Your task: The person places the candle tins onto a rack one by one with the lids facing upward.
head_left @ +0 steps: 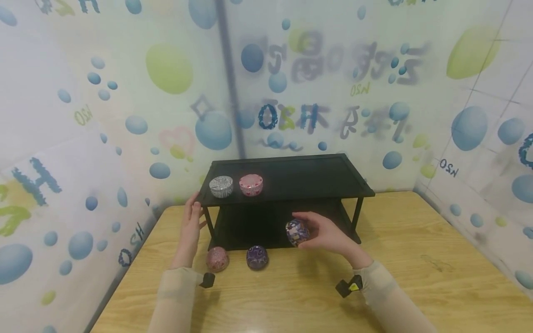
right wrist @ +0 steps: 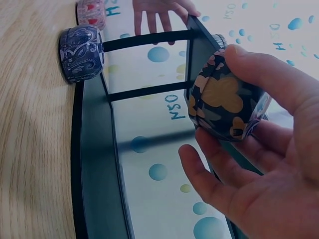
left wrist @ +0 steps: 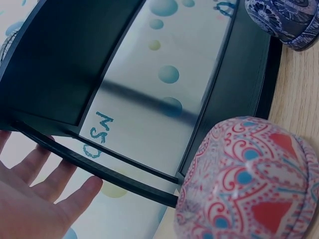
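Flower-print tin (head_left: 296, 232): held between thumb and fingers of right hand (head_left: 328, 235), left of that palm, raised off wooden tabletop (head_left: 300, 300), before black two-tier shelf (head_left: 300, 178), right of purple paisley tin (head_left: 257, 257). Left hand (head_left: 191, 227): fingers extended, at shelf's left end, well apart from flower-print tin.

Dark floral tin (right wrist: 222, 99), tilted, in right fingers (right wrist: 212, 184); black two-tier shelf (head_left: 297, 178) upright.

The head view cuts off the table's (head_left: 424, 245) near edge and blurs grey writing (head_left: 310, 61). The left wrist view crops the pink tin (left wrist: 244, 184) by the shelf's (head_left: 300, 178) front left corner; in the right wrist view the silver tin (right wrist: 219, 40) is mostly hidden.
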Tool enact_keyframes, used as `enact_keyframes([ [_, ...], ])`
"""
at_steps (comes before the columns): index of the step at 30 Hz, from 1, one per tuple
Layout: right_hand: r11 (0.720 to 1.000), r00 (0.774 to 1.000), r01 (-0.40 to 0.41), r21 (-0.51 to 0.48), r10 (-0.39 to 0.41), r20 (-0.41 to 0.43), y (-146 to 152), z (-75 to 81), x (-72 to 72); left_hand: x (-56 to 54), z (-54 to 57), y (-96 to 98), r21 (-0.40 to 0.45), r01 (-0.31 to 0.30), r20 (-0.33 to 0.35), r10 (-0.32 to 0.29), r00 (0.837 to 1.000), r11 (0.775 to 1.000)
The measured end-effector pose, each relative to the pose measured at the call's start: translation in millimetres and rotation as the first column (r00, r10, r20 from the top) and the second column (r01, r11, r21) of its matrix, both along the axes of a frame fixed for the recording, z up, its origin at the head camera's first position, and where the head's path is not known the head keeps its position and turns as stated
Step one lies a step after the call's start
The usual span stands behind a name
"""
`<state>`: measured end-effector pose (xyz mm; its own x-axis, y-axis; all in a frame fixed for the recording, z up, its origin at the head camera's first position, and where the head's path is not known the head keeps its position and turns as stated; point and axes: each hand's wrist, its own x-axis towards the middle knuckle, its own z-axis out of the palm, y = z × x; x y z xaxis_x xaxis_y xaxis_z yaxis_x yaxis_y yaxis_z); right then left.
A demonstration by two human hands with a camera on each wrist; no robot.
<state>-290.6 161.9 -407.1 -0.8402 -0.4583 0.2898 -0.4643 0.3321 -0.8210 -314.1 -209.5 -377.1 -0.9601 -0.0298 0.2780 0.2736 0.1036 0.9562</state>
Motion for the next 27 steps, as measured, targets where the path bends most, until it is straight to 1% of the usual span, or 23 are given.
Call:
enact_keyframes([
  [6, 1.0, 1.0, 0.002, 0.019, -0.001, -0.03, -1, -0.5, -0.2, 1.5, 1.0, -0.1, -0.006, 0.004, 0.0, -0.004, 1.0, 1.0],
  [9, 1.0, 0.999, -0.006, 0.013, 0.006, -0.042, -1, -1.3, -1.2, -0.5, -1.1, -1.1, 0.0, 0.004, 0.0, -0.004, 1.0, 1.0],
  [13, 1.0, 0.998, -0.02, -0.014, 0.019, -0.052, 0, -2.0, -1.4, -11.5, -12.5, -5.7, 0.013, -0.005, -0.008, 0.005, 1.0, 1.0],
  [16, 1.0, 0.999, -0.008, -0.025, 0.007, -0.035, 0, -1.6, -1.2, -20.6, -22.6, -9.1, 0.012, -0.019, -0.024, 0.019, 1.0, 1.0],
  [19, 1.0, 1.0, 0.007, -0.03, -0.007, -0.012, 0, -0.7, -0.8, -24.1, -26.9, -10.2, 0.007, -0.026, -0.034, 0.027, 0.999, 1.0],
  [21, 0.999, 1.0, 0.019, -0.032, -0.019, 0.001, 1, 0.0, -0.5, -23.9, -26.4, -10.2, 0.01, -0.025, -0.031, 0.025, 0.999, 1.0],
  [23, 0.999, 1.0, 0.024, -0.034, -0.024, 0.004, 1, 0.4, 0.0, -21.5, -23.4, -9.6, 0.017, -0.02, -0.022, 0.02, 1.0, 1.0],
  [27, 0.999, 0.999, 0.035, -0.027, -0.035, 0.0, 1, 0.8, 0.2, -11.1, -11.7, -5.4, 0.021, -0.007, -0.017, 0.007, 1.0, 1.0],
])
